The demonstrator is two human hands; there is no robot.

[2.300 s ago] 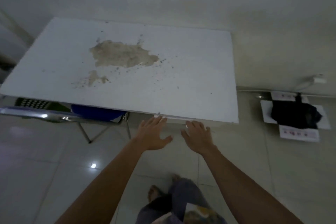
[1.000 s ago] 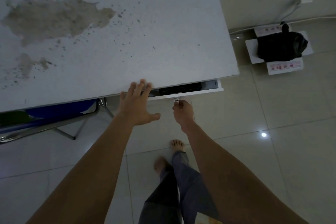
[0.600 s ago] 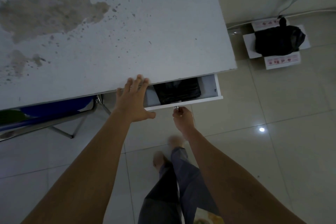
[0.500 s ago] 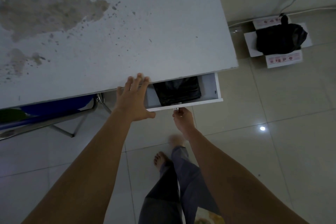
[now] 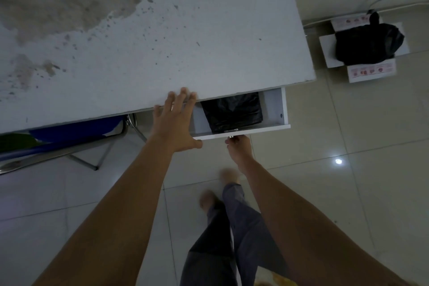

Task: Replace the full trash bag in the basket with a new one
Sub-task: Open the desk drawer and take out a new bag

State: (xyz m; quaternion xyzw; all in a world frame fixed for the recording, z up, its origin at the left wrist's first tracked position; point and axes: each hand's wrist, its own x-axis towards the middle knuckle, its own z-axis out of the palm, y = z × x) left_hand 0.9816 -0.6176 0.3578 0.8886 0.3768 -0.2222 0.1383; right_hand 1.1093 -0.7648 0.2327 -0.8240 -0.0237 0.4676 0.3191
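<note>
One drawer [image 5: 284,109] stood wider open than a second earlier: right hand [image 5: 239,150] pinched its knob [image 5: 230,137], left hand [image 5: 174,123] pressed spread fingers on the desk [image 5: 209,42] edge. Inside lay folded black bags [image 5: 232,111], exposed; a new liner judged reachable.

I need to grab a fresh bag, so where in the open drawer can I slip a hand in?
Widest gap: between the folded black bags and the right wall of the drawer. A narrower strip lies between the bags and the left hand, which crowds that side. The right hand holds the knob at the front.
</note>
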